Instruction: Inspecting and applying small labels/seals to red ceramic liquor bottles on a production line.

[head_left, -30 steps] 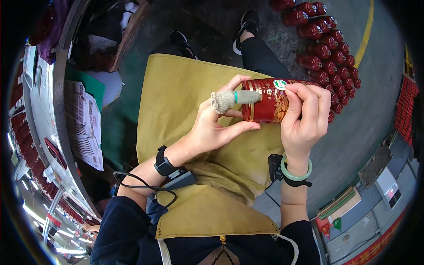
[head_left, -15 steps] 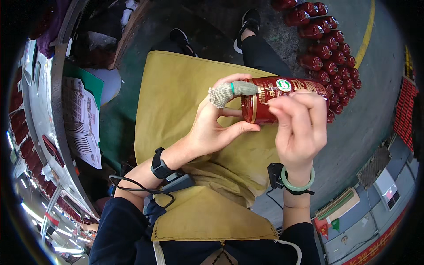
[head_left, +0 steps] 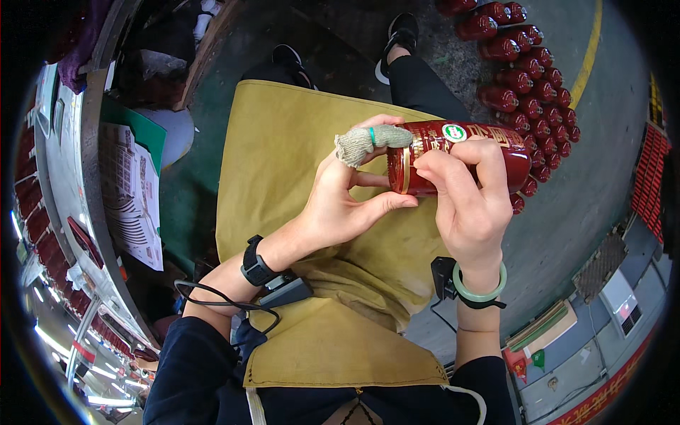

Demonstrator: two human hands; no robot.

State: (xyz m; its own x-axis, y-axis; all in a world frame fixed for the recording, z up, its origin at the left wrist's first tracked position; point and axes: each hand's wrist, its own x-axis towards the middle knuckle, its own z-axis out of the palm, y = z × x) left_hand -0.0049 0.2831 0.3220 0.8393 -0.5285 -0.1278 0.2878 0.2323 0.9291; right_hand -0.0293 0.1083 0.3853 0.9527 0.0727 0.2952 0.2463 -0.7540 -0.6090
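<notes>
A glossy dark red bottle (head_left: 506, 164) with gold print lies sideways above my lap. Near its middle sits a round green and white sticker (head_left: 454, 133). My left hand (head_left: 347, 188) grips the bottle's left end, thumb below and fingers above and behind. A grey knitted finger cover (head_left: 372, 144) with a green band is on one of its fingers, pressed against the bottle. Over the front of the bottle, my right hand (head_left: 473, 195) is closed in a pinch, fingertips close to the gold band at the left end. Whatever the pinch holds, if anything, is too small to make out.
Many similar red bottles (head_left: 517, 81) stand in rows on the floor at the far right. A tan apron (head_left: 276, 156) covers my lap. On the left runs a metal-edged bench (head_left: 95, 177) with printed sheets (head_left: 134, 191) beside it. A cable (head_left: 205, 303) hangs at my left forearm.
My right hand has slid a little left along the bottle, its pinched fingertips now closer to the left end. The left hand keeps its grip, almost unmoved.
</notes>
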